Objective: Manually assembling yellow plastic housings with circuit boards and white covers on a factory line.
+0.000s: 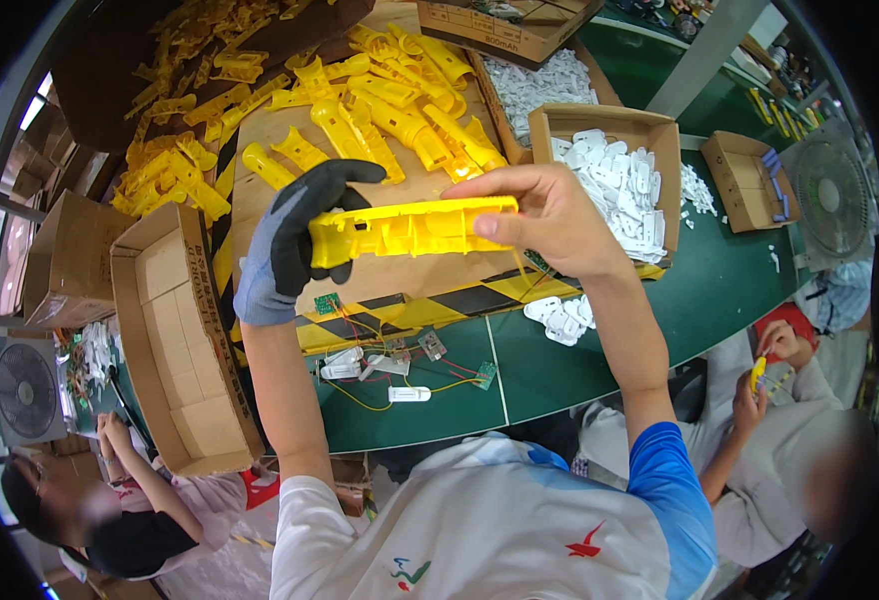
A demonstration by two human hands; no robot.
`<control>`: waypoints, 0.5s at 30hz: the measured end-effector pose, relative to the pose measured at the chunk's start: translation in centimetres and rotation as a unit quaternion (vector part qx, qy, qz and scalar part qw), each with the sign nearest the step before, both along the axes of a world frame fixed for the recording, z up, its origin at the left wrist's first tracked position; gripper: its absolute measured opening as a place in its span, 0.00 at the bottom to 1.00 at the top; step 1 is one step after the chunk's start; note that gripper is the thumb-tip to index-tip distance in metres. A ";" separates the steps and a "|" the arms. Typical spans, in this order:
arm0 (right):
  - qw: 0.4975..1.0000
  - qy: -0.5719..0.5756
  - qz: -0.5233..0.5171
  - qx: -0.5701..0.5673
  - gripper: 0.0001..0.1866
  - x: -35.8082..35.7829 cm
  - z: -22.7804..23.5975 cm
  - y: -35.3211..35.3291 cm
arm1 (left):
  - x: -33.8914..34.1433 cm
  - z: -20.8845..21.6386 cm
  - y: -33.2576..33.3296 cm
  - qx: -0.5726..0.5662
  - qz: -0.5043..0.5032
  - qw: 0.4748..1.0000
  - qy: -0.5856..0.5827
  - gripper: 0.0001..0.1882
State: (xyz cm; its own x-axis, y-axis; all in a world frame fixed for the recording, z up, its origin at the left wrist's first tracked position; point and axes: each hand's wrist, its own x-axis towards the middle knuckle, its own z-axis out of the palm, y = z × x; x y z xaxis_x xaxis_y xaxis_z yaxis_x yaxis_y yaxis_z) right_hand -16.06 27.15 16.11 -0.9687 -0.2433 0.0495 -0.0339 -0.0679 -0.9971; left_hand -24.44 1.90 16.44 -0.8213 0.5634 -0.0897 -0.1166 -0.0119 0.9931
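A long yellow plastic housing half (415,228) is held level between my hands, its ribbed hollow side showing. My left hand (295,230), in a grey and black glove, grips its left end with the fingers wrapped round. The bare right hand (550,215) pinches the right end between thumb and fingers. Behind the part lie many more yellow plastic shells (390,110) on a wooden board (260,220). Below it, small green circuit boards (485,375) with thin red and yellow wires rest by white plastic pieces (410,394) on the green table (430,425).
An open cardboard box (170,340) stands at the left. Cardboard trays of white parts (615,190) are at the back right, with a smaller box (750,185) beyond. Black-yellow tape (460,310) edges the board. One person sits at each side; the right one holds a yellow piece (758,375).
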 end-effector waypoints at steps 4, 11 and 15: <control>0.994 -0.027 0.077 -0.074 0.31 0.2 -1.0 -1.9 | -1.2 -0.7 -1.3 -0.008 -0.026 0.997 0.077 0.23; 0.996 0.012 0.029 -0.082 0.27 -0.1 -1.8 -2.6 | -1.9 -1.4 -1.3 0.057 0.029 0.998 0.020 0.26; 0.990 0.063 -0.064 -0.105 0.22 -0.5 -2.7 -2.7 | -2.6 -2.1 -0.3 0.344 0.097 0.925 -0.131 0.37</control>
